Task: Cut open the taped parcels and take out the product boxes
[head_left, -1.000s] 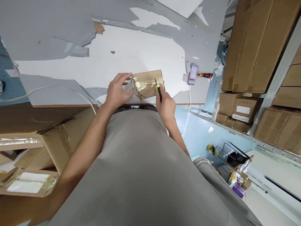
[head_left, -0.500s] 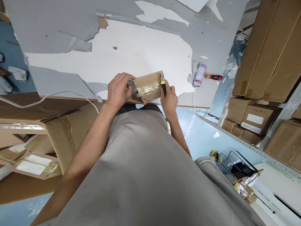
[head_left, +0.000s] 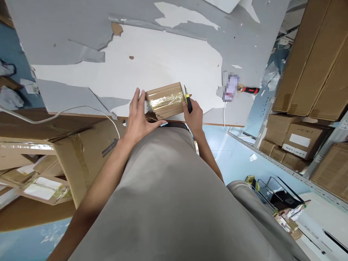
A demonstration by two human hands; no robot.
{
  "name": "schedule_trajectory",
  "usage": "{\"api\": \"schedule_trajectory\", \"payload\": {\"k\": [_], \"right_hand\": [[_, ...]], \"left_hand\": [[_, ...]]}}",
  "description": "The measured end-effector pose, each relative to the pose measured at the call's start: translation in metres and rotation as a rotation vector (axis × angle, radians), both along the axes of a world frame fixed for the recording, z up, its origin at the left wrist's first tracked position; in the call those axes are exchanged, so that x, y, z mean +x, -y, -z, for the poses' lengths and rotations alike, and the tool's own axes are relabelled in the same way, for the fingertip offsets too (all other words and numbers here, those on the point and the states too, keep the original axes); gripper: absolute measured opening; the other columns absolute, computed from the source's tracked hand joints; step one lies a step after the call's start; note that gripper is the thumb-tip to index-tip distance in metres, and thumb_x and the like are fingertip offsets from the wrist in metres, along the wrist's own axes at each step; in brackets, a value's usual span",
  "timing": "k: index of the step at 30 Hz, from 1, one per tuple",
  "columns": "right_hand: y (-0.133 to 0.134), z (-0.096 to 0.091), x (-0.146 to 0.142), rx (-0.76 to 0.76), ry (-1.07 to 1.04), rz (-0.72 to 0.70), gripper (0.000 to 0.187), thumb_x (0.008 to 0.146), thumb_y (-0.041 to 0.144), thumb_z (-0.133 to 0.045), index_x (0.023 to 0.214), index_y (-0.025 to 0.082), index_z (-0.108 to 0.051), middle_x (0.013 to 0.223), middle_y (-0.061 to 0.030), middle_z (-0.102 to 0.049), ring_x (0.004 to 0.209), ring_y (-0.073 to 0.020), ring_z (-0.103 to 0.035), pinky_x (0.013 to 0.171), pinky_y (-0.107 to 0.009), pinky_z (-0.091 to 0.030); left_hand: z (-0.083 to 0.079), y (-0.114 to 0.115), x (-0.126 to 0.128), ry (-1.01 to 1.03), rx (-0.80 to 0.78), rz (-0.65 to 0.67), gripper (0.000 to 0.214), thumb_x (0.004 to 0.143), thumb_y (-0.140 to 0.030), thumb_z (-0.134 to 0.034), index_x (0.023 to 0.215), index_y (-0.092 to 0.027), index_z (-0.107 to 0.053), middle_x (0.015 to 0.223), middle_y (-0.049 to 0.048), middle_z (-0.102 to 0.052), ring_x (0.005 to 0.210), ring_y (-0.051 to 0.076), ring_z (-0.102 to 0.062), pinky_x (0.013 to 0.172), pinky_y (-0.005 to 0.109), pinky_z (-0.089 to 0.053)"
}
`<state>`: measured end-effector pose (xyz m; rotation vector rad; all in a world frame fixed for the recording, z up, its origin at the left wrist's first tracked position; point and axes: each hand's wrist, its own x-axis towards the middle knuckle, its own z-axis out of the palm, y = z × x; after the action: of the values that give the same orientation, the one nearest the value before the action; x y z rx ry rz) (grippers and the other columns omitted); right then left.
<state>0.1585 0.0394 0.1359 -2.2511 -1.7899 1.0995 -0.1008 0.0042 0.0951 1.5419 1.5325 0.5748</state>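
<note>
Left hand (head_left: pixel 138 117) is wide, I see, with its fingers up by the left end of a small brown cardboard box (head_left: pixel 166 101) and its thumb stretched out below the near corner. I can't tell if that hand touches the box. Shiny clear tape runs along the top of the box, which sits in the middle of the frame, by the table's near edge. The right hand (head_left: pixel 193 113) is curled around a yellow and black craft knife (head_left: pixel 188 103), close against the right end of the box. The blade points up the frame (it looks sharp!) just beside the box.

Under it all is a white table (head_left: pixel 168 54) with torn grey covering (head_left: pixel 67 27) on it. Right of the middle lies a purple thing (head_left: pixel 231 88), too blurry to name, with a red and black handle (head_left: pixel 250 90) next to it. A white cord (head_left: pixel 73 107) curls across the left side. At the lower left is a big open carton (head_left: pixel 76 152) with flatter boxes in it. Tall cartons (head_left: pixel 307 61) fill the upper right, and a wire cart (head_left: pixel 274 192) is at the lower right.
</note>
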Motion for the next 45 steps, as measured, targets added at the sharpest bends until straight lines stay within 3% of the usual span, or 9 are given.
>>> {"api": "schedule_trajectory", "payload": {"k": [6,12,14,17,19,23,28,35,45], "right_hand": [[0.005,0.006,0.012,-0.092,-0.175,0.160,0.051,0.129,0.055,-0.033,0.141,0.023,-0.071,0.106,-0.0050,-0.081,0.092,-0.0215,-0.081,0.099,-0.034,-0.063],[0.017,0.009,0.010,-0.138,-0.256,0.206,0.043,0.128,0.053,-0.042,0.127,0.022,-0.072,0.105,-0.0040,-0.083,0.095,-0.0197,-0.082,0.095,-0.029,-0.062],[0.020,0.009,0.008,-0.138,-0.265,0.217,0.040,0.127,0.052,-0.043,0.128,0.023,-0.071,0.108,-0.0046,-0.084,0.097,-0.0194,-0.083,0.095,-0.029,-0.062],[0.023,0.012,0.006,-0.136,-0.273,0.221,0.036,0.127,0.048,-0.046,0.127,0.023,-0.072,0.112,-0.0050,-0.086,0.096,-0.0188,-0.083,0.096,-0.029,-0.062],[0.023,0.014,0.006,-0.135,-0.280,0.217,0.036,0.127,0.046,-0.045,0.127,0.022,-0.072,0.114,-0.0054,-0.086,0.096,-0.0182,-0.083,0.096,-0.028,-0.062],[0.023,0.010,0.006,-0.149,-0.250,0.173,0.043,0.128,0.043,-0.042,0.149,0.019,-0.070,0.119,-0.0073,-0.088,0.101,-0.0199,-0.085,0.101,-0.030,-0.063],[0.016,-0.013,-0.001,-0.113,-0.085,0.065,0.065,0.129,0.042,-0.031,0.189,0.019,-0.036,0.133,-0.0100,-0.089,0.116,-0.0242,-0.085,0.111,-0.035,-0.063],[-0.008,-0.034,-0.020,-0.229,0.130,-0.044,0.069,0.129,0.048,-0.029,0.191,0.017,-0.032,0.135,-0.0174,-0.086,0.125,-0.0334,-0.082,0.113,-0.046,-0.063],[-0.019,-0.050,-0.041,-0.271,0.222,-0.041,0.069,0.128,0.039,-0.030,0.191,0.013,-0.022,0.133,-0.0223,-0.085,0.125,-0.0361,-0.082,0.113,-0.052,-0.064]], "left_hand": [[0.018,-0.027,0.019,0.061,-0.055,0.038,0.141,0.076,-0.096,-0.094,0.189,-0.036,-0.034,0.202,0.0157,-0.019,0.188,0.051,-0.011,0.148,0.071,-0.032],[0.019,-0.047,-0.006,0.009,-0.023,0.040,0.147,0.072,-0.107,-0.087,0.186,-0.029,-0.036,0.196,0.0196,-0.037,0.184,0.051,-0.024,0.147,0.085,-0.008],[0.022,-0.051,-0.006,0.030,-0.013,0.011,0.146,0.071,-0.108,-0.086,0.183,-0.028,-0.038,0.194,0.0196,-0.040,0.181,0.048,-0.031,0.149,0.078,-0.020],[0.026,-0.055,0.007,0.095,0.007,-0.123,0.120,0.092,-0.106,-0.070,0.177,-0.026,-0.044,0.184,0.0175,-0.047,0.169,0.038,-0.050,0.142,0.060,-0.045],[0.028,-0.060,0.021,0.065,0.024,-0.194,0.100,0.102,-0.099,-0.064,0.169,-0.025,-0.051,0.174,0.0162,-0.052,0.162,0.033,-0.054,0.139,0.056,-0.049],[0.033,-0.069,0.041,-0.016,0.073,-0.182,0.083,0.105,-0.083,-0.076,0.156,-0.022,-0.056,0.160,0.0154,-0.059,0.157,0.033,-0.056,0.140,0.059,-0.046],[0.037,-0.070,0.043,-0.053,0.099,-0.162,0.075,0.102,-0.081,-0.078,0.156,-0.033,-0.055,0.155,0.0138,-0.063,0.159,0.039,-0.058,0.137,0.060,-0.049],[0.031,-0.068,0.042,0.083,0.074,-0.164,0.096,0.100,-0.096,-0.069,0.153,-0.018,-0.054,0.156,0.0124,-0.057,0.156,0.031,-0.053,0.141,0.056,-0.041],[0.031,-0.067,0.045,0.058,0.077,-0.159,0.091,0.101,-0.098,-0.063,0.150,-0.022,-0.052,0.155,0.0144,-0.057,0.156,0.032,-0.051,0.140,0.055,-0.041]]}}
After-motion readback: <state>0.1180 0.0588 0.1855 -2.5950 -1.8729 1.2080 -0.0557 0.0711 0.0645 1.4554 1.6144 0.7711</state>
